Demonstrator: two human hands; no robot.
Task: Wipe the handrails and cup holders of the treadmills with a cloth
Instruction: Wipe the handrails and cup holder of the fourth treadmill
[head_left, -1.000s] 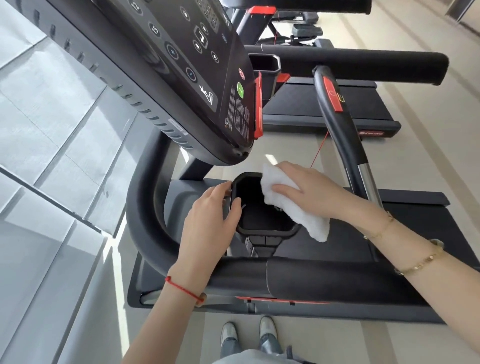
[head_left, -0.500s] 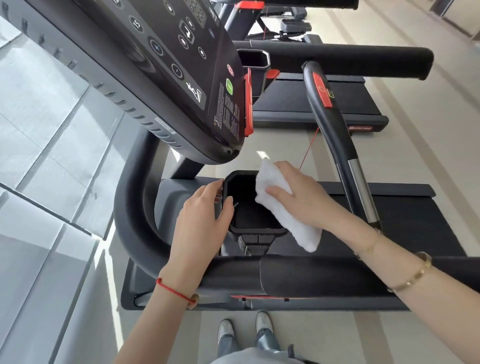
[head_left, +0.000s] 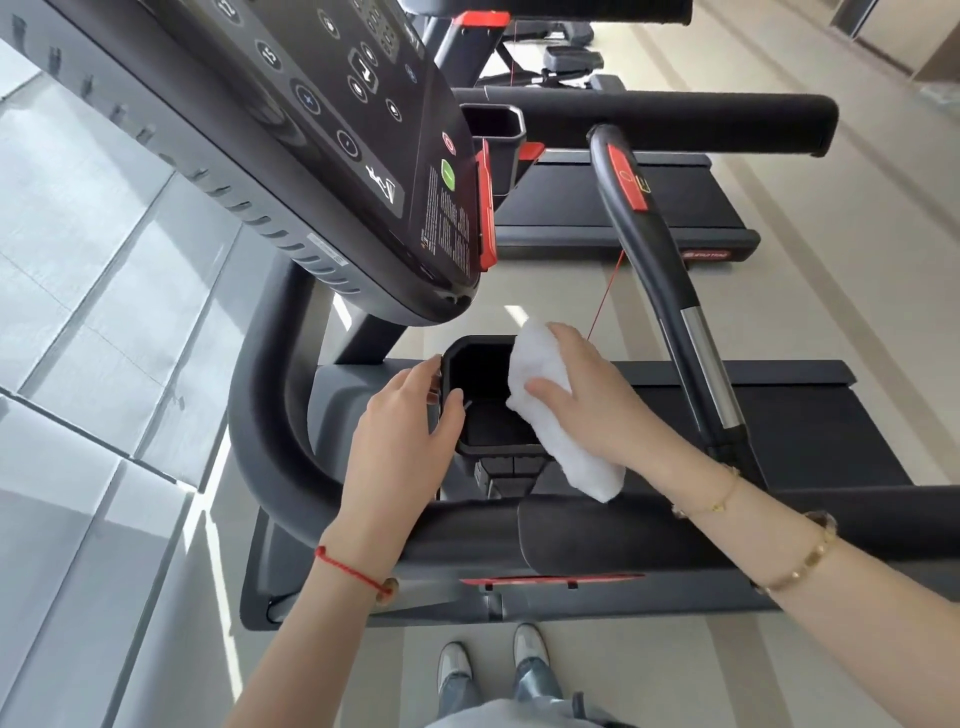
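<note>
The left hand (head_left: 402, 415) grips the left rim of the black cup holder (head_left: 483, 400). The right hand (head_left: 582, 400) clasps a white cloth (head_left: 550, 415) against its right rim, hiding that edge; the holder's middle lies open.

Bright daylight from the left; sunlit streaks on floor (head_left: 218, 519); wide-angle bending at frame edges; slightly soft.

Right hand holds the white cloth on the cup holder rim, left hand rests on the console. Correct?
Not quite. The head view shows the left hand gripping the far side of the black cup holder, not resting on the console. The right hand does hold the white cloth on the rim.
</note>
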